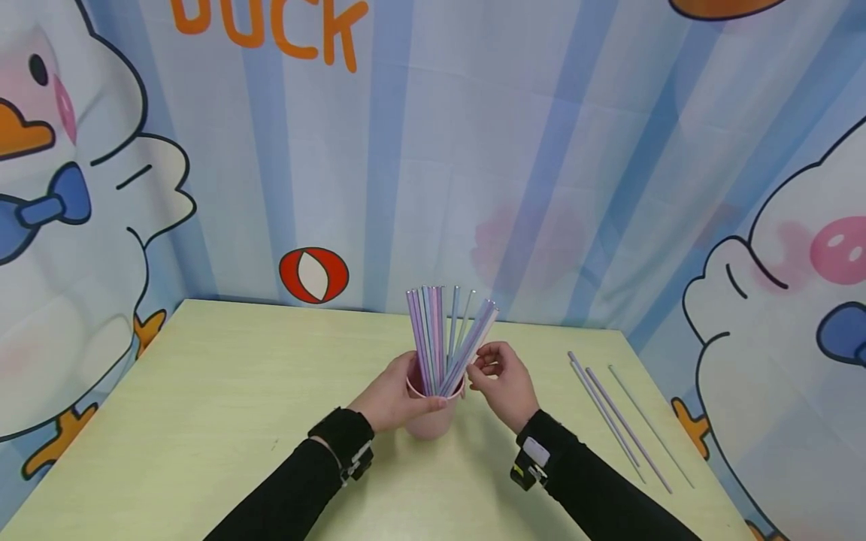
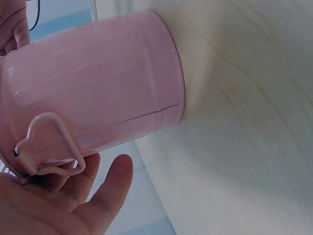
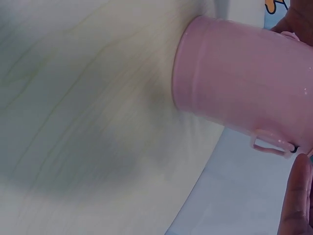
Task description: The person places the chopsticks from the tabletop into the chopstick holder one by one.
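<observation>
A small pink metal bucket (image 1: 430, 428) stands upright on the table, holding a bunch of slim lilac, pink and blue drinking straws (image 1: 433, 338). My left hand (image 1: 399, 398) grips the bucket near its rim, the thumb lying across the front. In the left wrist view a small wire handle (image 2: 78, 159) shows beside that palm. At the rim's right side is my right hand (image 1: 504, 379), its fingers bent close against the straws that lean rightward. Whether it pinches any of them is hidden. The right wrist view catches one fingertip (image 3: 297, 191) by another handle (image 3: 269, 147).
On the table's right side lie several loose straws (image 1: 631, 430), lilac and pale green, roughly side by side. Behind the pale wooden table (image 1: 271, 376) hangs a blue striped curtain (image 1: 433, 150) with cartoon ducks.
</observation>
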The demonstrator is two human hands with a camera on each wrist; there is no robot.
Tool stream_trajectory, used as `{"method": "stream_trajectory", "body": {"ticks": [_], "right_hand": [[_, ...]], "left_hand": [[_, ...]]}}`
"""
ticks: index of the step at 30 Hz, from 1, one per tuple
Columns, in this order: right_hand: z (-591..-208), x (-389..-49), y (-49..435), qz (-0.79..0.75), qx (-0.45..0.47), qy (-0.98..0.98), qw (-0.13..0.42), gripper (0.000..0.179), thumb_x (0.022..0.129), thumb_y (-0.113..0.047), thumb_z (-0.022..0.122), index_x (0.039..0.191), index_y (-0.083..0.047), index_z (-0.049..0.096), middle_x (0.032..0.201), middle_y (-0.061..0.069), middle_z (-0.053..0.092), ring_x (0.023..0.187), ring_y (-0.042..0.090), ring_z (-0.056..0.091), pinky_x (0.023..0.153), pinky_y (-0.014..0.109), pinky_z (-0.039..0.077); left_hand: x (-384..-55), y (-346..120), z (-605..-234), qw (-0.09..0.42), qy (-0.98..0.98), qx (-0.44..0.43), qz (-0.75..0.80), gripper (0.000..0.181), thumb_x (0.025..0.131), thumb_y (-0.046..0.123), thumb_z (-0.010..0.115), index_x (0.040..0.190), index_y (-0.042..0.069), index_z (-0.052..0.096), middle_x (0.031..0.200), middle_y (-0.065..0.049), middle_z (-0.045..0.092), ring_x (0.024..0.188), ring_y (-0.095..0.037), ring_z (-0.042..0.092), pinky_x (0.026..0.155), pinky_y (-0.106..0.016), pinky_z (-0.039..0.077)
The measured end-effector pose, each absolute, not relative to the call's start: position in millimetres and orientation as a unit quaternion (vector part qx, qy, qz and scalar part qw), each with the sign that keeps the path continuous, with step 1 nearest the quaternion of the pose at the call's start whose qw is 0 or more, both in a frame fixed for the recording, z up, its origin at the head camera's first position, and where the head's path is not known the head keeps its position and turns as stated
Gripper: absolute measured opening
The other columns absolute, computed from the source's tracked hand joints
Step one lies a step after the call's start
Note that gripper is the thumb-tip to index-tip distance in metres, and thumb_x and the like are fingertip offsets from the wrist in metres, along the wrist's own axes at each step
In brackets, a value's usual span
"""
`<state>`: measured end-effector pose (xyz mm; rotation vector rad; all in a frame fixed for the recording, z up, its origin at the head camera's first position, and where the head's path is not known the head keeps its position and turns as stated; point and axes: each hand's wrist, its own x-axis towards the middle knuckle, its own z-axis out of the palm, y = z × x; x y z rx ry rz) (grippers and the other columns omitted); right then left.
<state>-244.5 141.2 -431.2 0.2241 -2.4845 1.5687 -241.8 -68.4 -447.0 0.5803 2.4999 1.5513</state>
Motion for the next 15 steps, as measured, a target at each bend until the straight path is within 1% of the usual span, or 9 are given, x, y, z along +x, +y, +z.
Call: {"method": "stream_trajectory", "body": {"ticks": [5, 8, 11, 15], "right_hand": [[-435, -244, 155, 0.506, 0.079, -0.852, 0.106, 0.028, 0.087, -0.006, 0.069, 0.111, 0.001, 0.056, 0.093, 0.013, 0.06, 0.083, 0.023, 0.063, 0.067, 0.029, 0.061], [-438, -246, 169, 0.476, 0.074, -0.869, 0.111, 0.027, 0.088, -0.008, 0.069, 0.112, -0.001, 0.056, 0.093, 0.012, 0.061, 0.085, 0.023, 0.063, 0.07, 0.032, 0.059], [-441, -249, 186, 0.44, 0.065, -0.889, 0.113, 0.027, 0.09, -0.01, 0.067, 0.114, -0.002, 0.056, 0.095, 0.011, 0.061, 0.089, 0.024, 0.061, 0.076, 0.037, 0.056], [-449, -256, 215, 0.393, 0.06, -0.91, 0.117, 0.027, 0.092, -0.01, 0.065, 0.116, 0.0, 0.056, 0.097, 0.012, 0.061, 0.09, 0.026, 0.059, 0.08, 0.042, 0.052]], "left_hand": [[-242, -68, -447, 0.07, 0.834, 0.191, 0.513, 0.08, 0.08, 0.034, 0.08, 0.145, 0.017, 0.037, 0.137, -0.003, 0.051, 0.12, -0.022, 0.054, 0.104, -0.047, 0.044], [-242, -68, -447, 0.069, 0.836, 0.188, 0.51, 0.08, 0.079, 0.035, 0.08, 0.145, 0.017, 0.037, 0.137, -0.003, 0.051, 0.12, -0.022, 0.054, 0.104, -0.047, 0.044], [-242, -69, -448, 0.069, 0.838, 0.187, 0.508, 0.081, 0.079, 0.037, 0.08, 0.145, 0.016, 0.037, 0.138, -0.004, 0.05, 0.121, -0.023, 0.053, 0.105, -0.047, 0.043], [-242, -69, -448, 0.069, 0.838, 0.189, 0.508, 0.082, 0.079, 0.037, 0.08, 0.145, 0.016, 0.037, 0.138, -0.004, 0.05, 0.121, -0.022, 0.053, 0.105, -0.047, 0.043]]}}
